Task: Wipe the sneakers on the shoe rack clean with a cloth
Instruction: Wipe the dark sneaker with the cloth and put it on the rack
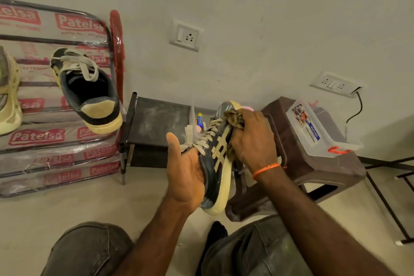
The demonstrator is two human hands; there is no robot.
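From the head view, the left hand [187, 171] cups the heel end of a dark sneaker [218, 159] with cream stripes, fingers wrapped under it and thumb raised free. The right hand [252, 139] is closed around a brown patterned cloth [235, 119], pressing it against the sneaker's side near the toe. The matching sneaker [89, 89] sits tilted on the plastic-wrapped shoe rack [67, 132] to the left. A brown plastic stool [313, 163] stands just behind the hands, carrying a clear storage box [313, 127].
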